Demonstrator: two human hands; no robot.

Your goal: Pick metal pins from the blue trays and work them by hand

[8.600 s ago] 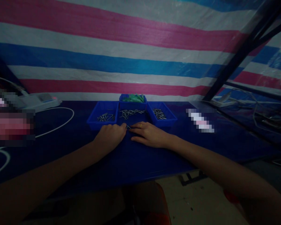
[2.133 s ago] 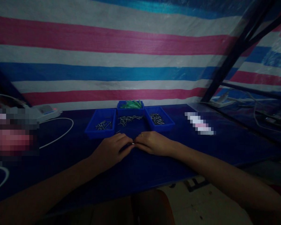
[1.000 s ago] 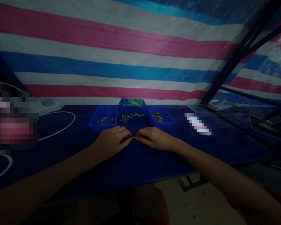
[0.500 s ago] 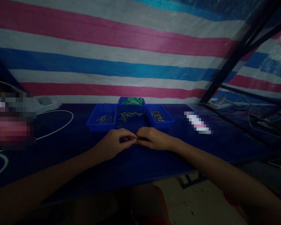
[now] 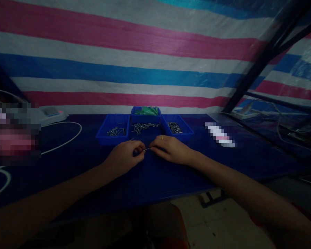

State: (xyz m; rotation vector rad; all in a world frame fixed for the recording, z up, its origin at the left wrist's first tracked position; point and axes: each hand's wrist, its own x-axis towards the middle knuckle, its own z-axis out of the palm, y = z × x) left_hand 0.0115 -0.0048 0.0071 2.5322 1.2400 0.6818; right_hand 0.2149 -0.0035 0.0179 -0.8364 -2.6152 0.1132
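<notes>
My left hand (image 5: 125,157) and my right hand (image 5: 171,149) rest on the dark blue table (image 5: 150,180), fingertips meeting. Between them both hands pinch a small metal pin (image 5: 146,149). Just beyond stand blue trays: the left tray (image 5: 113,130), the middle tray (image 5: 145,128) and the right tray (image 5: 176,128) each hold several small metal pins. Behind the middle one, a smaller blue tray (image 5: 145,110) holds green pieces. A ring sits on a finger of my right hand.
A white power strip (image 5: 50,113) and a white cable (image 5: 64,140) lie at the left. A striped tarp (image 5: 145,52) hangs behind the table. A dark metal frame (image 5: 261,62) and more cables (image 5: 282,121) are at the right. The table's front edge runs near my elbows.
Both hands stay together in front of the trays, shifting slightly. The pinched pin now lies sideways between the fingertips; half a second ago its end faced me.
</notes>
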